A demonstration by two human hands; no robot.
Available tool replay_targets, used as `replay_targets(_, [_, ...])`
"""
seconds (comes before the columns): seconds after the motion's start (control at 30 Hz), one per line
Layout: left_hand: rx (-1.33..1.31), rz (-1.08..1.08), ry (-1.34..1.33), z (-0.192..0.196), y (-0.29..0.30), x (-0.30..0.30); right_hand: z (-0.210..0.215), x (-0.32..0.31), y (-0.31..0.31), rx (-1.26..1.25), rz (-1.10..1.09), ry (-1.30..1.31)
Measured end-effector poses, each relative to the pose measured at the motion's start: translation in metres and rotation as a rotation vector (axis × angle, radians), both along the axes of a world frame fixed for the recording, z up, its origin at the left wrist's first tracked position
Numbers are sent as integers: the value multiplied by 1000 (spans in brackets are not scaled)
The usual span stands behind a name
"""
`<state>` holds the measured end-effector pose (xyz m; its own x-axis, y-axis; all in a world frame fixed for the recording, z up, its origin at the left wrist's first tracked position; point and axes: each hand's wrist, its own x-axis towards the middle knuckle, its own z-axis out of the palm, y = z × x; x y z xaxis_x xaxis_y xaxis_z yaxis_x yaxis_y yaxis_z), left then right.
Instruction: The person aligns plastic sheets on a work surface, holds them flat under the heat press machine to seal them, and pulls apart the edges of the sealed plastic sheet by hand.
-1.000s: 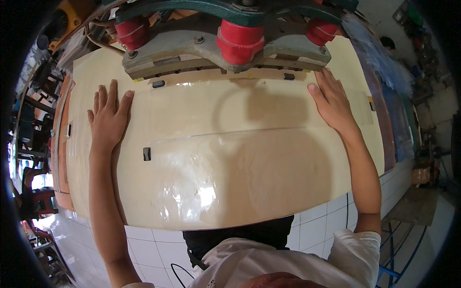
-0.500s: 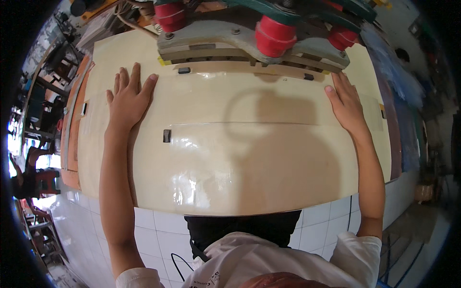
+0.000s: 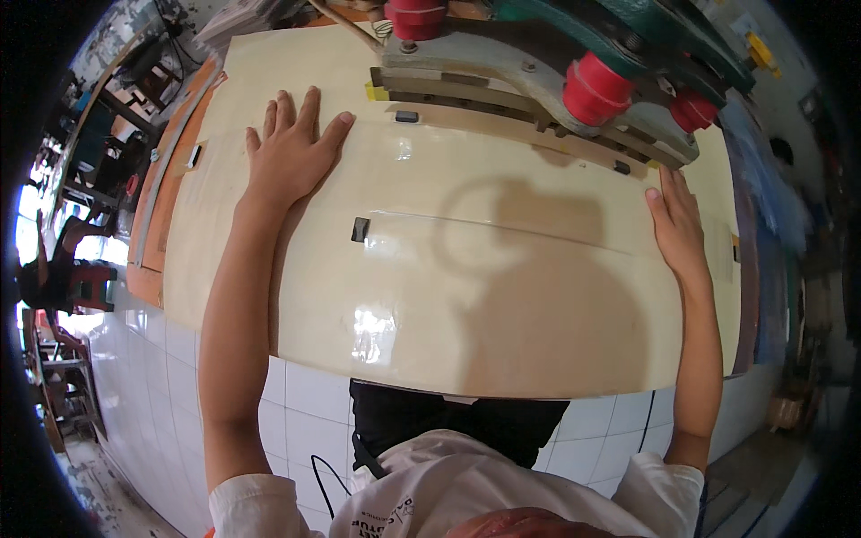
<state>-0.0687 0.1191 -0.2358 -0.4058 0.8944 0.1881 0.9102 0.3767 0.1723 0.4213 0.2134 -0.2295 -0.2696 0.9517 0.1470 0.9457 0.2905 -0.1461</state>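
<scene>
Sheet (image 3: 502, 296), glossy cream: both hands spread flat, L (image 3: 291, 152) & R (image 3: 677, 224), near press (image 3: 538, 81) edge.

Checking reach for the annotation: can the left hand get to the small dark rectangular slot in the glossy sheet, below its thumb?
Probably yes. The left hand lies flat on the cream sheet, and the dark slot sits uncovered just beside the wrist, with nothing between them.
</scene>
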Motion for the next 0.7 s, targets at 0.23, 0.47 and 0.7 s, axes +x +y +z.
replay_targets(0.23, [31, -3, 29, -2, -1, 0, -2, 2, 1, 12, 23, -2])
replay_targets(0.47, [27, -8, 33, -3, 0, 0, 0, 1, 2, 14, 59, 28])
replay_targets(0.7, [17, -6, 43, -3, 2, 0, -2, 3, 1, -3, 18, 31])
